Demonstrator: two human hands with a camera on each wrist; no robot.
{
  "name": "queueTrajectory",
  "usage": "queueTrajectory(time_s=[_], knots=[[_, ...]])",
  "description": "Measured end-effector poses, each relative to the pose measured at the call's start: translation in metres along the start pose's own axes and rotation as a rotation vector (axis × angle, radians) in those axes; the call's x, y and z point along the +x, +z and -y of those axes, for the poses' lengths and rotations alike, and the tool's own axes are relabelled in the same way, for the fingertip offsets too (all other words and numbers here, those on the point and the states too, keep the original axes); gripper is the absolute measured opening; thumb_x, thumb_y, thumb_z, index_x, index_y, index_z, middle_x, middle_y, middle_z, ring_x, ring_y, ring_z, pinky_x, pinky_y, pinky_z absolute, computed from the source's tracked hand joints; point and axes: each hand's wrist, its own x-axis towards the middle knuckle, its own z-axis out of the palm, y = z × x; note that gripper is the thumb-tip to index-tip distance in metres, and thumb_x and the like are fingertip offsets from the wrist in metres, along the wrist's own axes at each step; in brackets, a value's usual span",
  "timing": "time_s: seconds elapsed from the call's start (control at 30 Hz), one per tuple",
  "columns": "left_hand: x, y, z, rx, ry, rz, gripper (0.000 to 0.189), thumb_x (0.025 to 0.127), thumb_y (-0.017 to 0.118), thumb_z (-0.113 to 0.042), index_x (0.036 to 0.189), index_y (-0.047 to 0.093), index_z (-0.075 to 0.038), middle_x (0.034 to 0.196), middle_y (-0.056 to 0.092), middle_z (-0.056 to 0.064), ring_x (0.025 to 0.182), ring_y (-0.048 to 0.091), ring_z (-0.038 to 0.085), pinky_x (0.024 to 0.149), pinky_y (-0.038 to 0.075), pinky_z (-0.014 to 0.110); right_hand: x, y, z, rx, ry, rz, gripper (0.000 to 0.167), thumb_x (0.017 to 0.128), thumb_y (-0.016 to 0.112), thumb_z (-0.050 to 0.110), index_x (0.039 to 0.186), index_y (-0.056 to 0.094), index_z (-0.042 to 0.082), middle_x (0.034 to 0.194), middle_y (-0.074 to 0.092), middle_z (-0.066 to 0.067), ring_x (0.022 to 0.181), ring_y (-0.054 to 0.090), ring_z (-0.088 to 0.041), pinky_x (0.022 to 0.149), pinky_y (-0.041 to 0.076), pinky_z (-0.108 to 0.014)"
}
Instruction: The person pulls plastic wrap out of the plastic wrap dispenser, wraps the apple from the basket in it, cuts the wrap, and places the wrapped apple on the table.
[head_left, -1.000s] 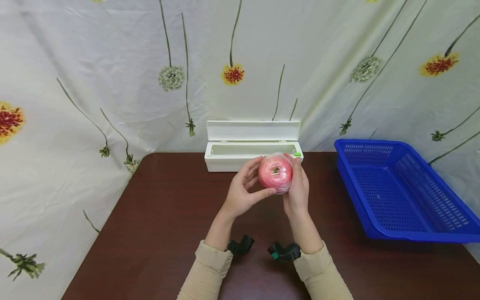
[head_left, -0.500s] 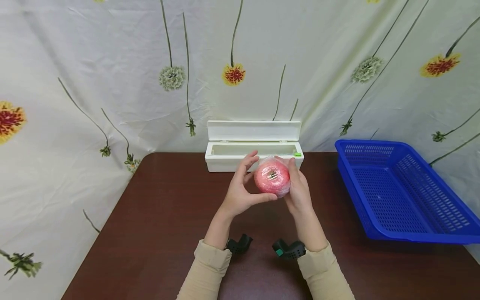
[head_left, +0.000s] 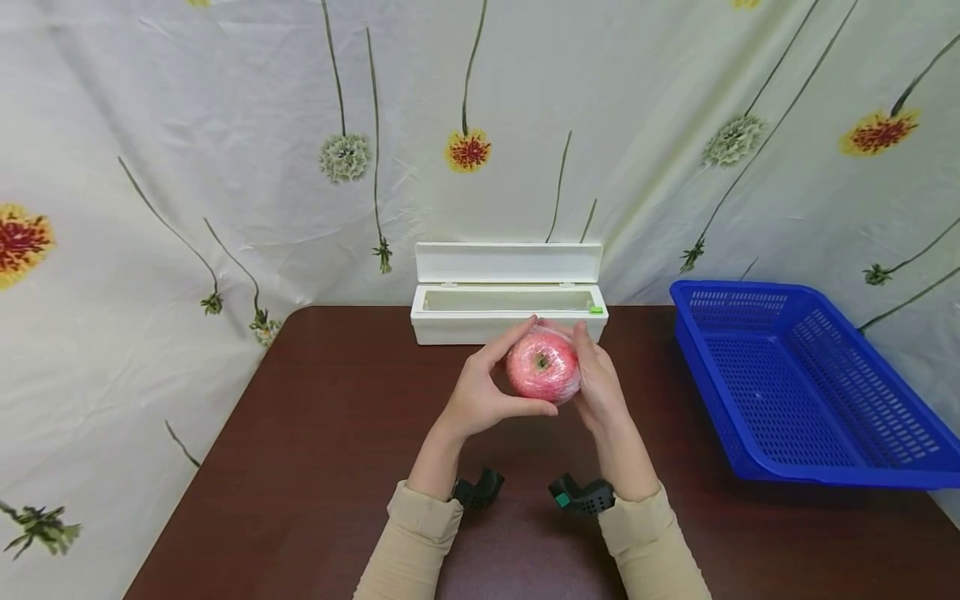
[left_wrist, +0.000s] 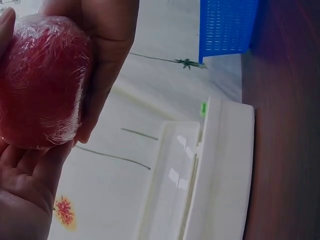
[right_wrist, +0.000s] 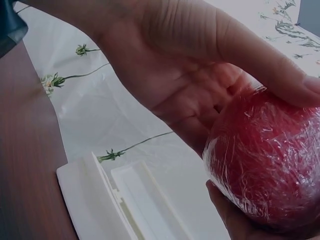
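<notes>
Both hands hold a red apple (head_left: 542,367) in clear cling film, over the table with its stem side towards the head camera. My left hand (head_left: 480,390) curls around its left side, thumb along the near underside and fingertips at the far edge. On the other side my right hand (head_left: 602,390) grips it, thumb upright along the right edge; its other fingers are mostly hidden behind the fruit. Film wrinkles show on the apple (right_wrist: 270,165) in the right wrist view. Behind the hands stands a white lidded box (head_left: 495,328), lid raised.
A blue perforated basket (head_left: 701,392) stands at the right of the dark brown table (head_left: 330,450). A small green piece (head_left: 596,310) sits on the box's right front rim. A flower-printed white cloth (head_left: 285,100) hangs behind. Black cameras (head_left: 480,488) are strapped at the wrists.
The apple has moved slightly left and nearer the body. The left fingers, spread off its far side half a second ago, now close against it. The right hand has shifted slightly nearer the body.
</notes>
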Motion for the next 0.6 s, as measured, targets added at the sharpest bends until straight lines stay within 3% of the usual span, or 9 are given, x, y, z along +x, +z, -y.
queueTrajectory(time_s=[0.17,0.4,0.6], knots=[[0.0,0.0,-0.002,0.026,0.009,-0.027,0.088,0.055,0.087,0.006,0.133,0.046,0.009,0.129,0.054,0.021,0.113,0.053,0.026,0.092,0.047,0.036,0.001,-0.003,-0.003,-0.031,-0.027,0.05,0.08,0.094,0.034,0.057,0.134,0.042,-0.011,0.113,0.063,0.004,0.11,0.054,-0.015,0.088,0.048,-0.026],[0.0,-0.001,-0.006,0.049,-0.016,-0.052,0.081,0.055,0.088,0.005,0.128,0.051,0.009,0.124,0.057,0.02,0.106,0.057,0.024,0.083,0.051,0.035,0.003,-0.009,-0.004,-0.04,-0.081,0.192,0.079,0.098,0.022,0.054,0.135,0.038,-0.014,0.119,0.062,0.003,0.114,0.053,-0.018,0.087,0.049,-0.029],[0.0,-0.002,-0.006,0.046,-0.01,-0.071,0.081,0.055,0.087,0.006,0.127,0.051,0.009,0.121,0.058,0.021,0.104,0.057,0.025,0.081,0.052,0.035,0.002,-0.016,0.0,-0.093,-0.092,0.294,0.073,0.1,0.023,0.049,0.14,0.03,-0.011,0.125,0.056,0.004,0.115,0.052,-0.016,0.091,0.047,-0.029]])
